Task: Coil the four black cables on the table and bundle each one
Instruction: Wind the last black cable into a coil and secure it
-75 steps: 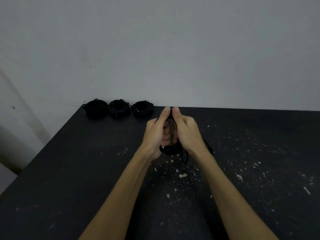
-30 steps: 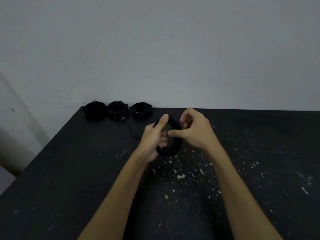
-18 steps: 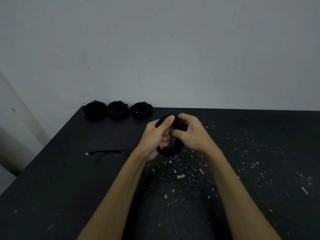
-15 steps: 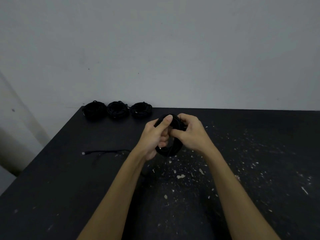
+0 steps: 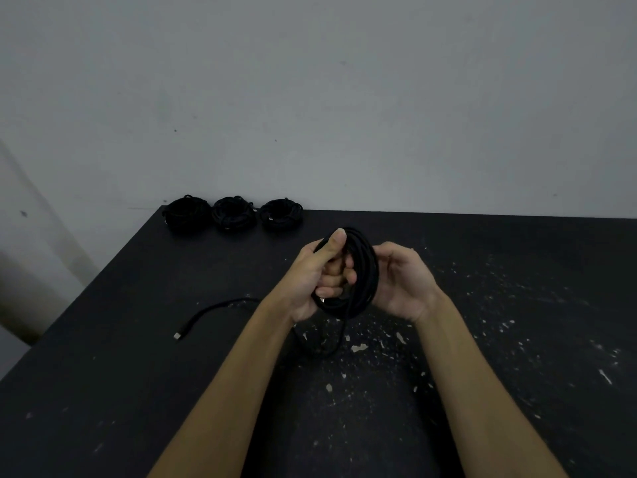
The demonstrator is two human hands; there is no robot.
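Nearest the bottom of the frame, two bare forearms rise from the lower edge over a black table (image 5: 103,391), its matte top flecked with pale chips and specks, thickest right of centre and trailing off toward the right edge. The lower left stretch of the top is plain dark board.

At mid-frame the left hand (image 5: 315,274) grips a coil of black cable (image 5: 362,270) held upright above the table, fingers curled through its opening and thumb laid up along the top of the loops. The right hand (image 5: 405,277) cups the coil's right side, fingers bent behind the loops; how tightly it holds I cannot tell. From the bottom of the coil a loose tail (image 5: 220,308) drops to the table, passes behind the left forearm and runs out to the left, ending in a small light-tipped plug (image 5: 177,336) lying flat, well apart from the hands.

Farther back, three finished bundles (image 5: 234,213) sit in a row at the table's rear left corner, each just beside the next, against the wall. The table's left edge slants from that corner down toward the lower left. Beyond it stands a pale grey wall (image 5: 344,98), with a lighter beige strip at the far left.
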